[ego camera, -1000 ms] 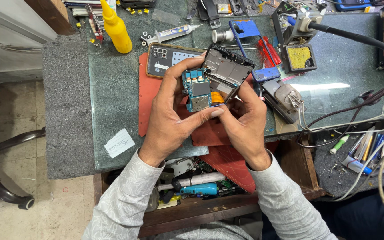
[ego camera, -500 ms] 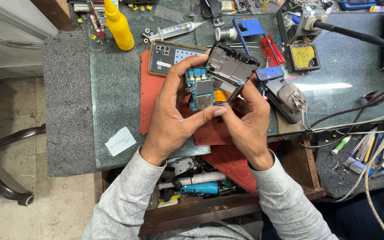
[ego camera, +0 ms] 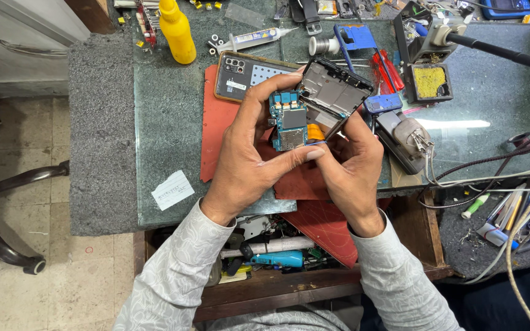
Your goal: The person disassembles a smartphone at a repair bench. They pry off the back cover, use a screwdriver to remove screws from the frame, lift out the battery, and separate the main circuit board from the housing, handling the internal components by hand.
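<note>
Left hand [ego camera: 246, 159] curled, thumb and fingers pinching blue circuit board [ego camera: 288, 121]. Right hand [ego camera: 354, 168] closed around opened phone frame [ego camera: 334, 93], just beside the board, above red mat [ego camera: 216, 132].

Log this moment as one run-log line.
left hand: holds circuit board | right hand: holds phone frame | below: red mat | behind: phone, yellow bottle

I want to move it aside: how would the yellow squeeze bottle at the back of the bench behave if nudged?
The yellow squeeze bottle stands upright and looks tall for its base, so a push near the top would probably tip it. Its round body suggests it would then roll, perhaps toward the syringe beside it. It looks like soft plastic, so likely light and not fragile.
</note>
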